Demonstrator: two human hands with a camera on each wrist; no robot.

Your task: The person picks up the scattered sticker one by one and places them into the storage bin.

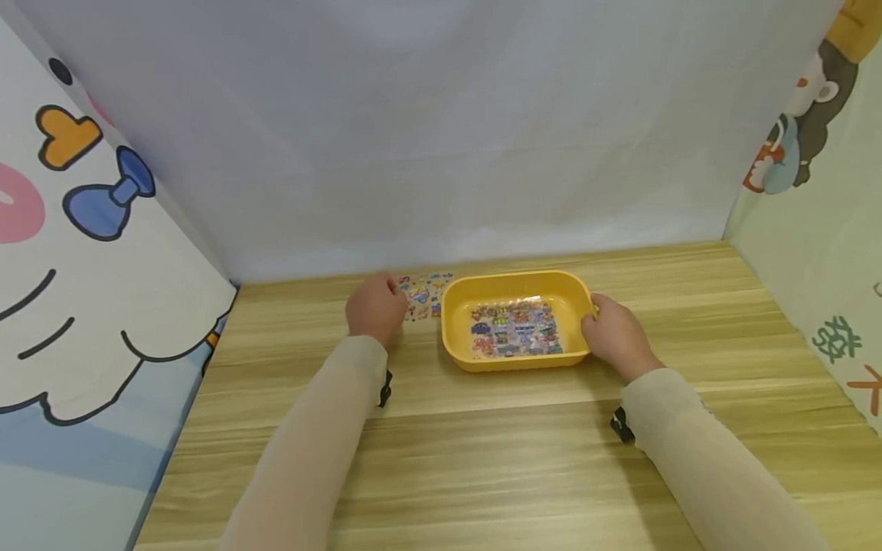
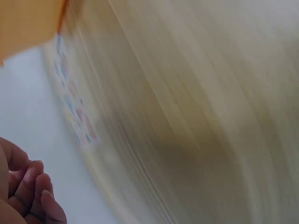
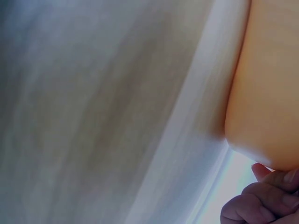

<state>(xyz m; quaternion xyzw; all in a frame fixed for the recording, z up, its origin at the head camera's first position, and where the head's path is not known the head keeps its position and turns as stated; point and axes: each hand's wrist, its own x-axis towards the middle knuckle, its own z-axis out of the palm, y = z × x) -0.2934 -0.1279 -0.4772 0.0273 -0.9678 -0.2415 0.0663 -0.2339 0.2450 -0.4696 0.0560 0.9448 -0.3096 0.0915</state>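
Observation:
A yellow plastic basket stands near the back of the wooden table, with colourful sticker sheets lying flat on its floor. My right hand grips the basket's right end at the rim. In the right wrist view, the curled fingers sit against the basket's wall. My left hand hovers left of the basket, its fingers loosely curled around nothing. Just beside it, another sticker sheet lies on the table, partly hidden by the hand and the basket.
A plain white cloth wall rises behind the table's back edge. Cartoon-printed panels flank both sides, one on the left and one on the right. The wood-grain tabletop stretches toward me between my sleeves.

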